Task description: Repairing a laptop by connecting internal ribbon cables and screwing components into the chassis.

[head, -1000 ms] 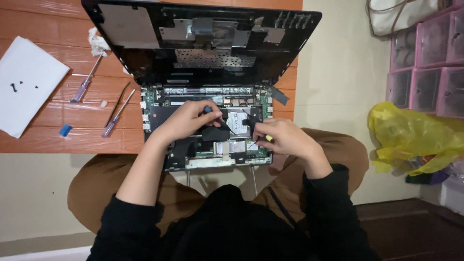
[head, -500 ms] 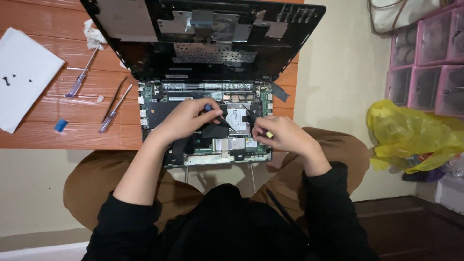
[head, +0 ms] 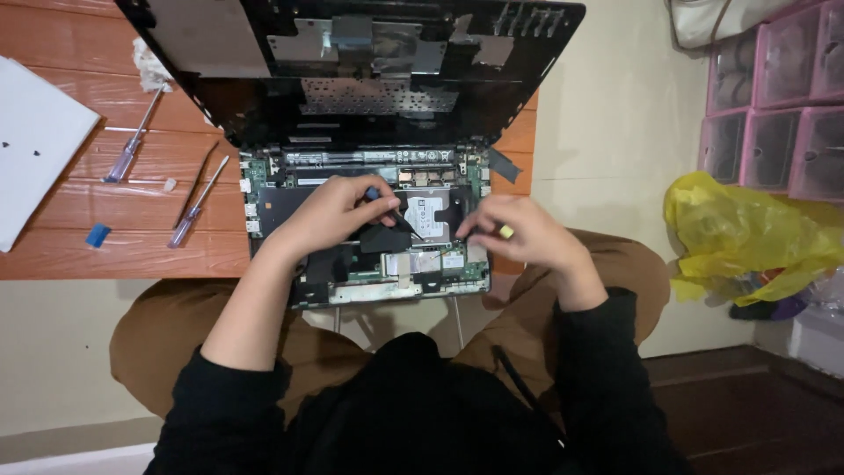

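Opened laptop [head: 369, 220] lies on the table [head: 79, 255]; screwdrivers [head: 198, 204] left of it; drawers [head: 774, 114] far right.

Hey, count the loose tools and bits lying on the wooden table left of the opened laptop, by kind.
Clear-handled screwdrivers: 2
Thin dark metal tweezers: 1
Small blue plastic piece: 1
White paper sheet: 1
Crumpled white tissue: 1
Small white bit: 1
Total: 7

The raised lid [head: 352, 79] walls off the far side of the open laptop base [head: 369, 264]; screwdrivers [head: 198, 204] clutter the wood left.
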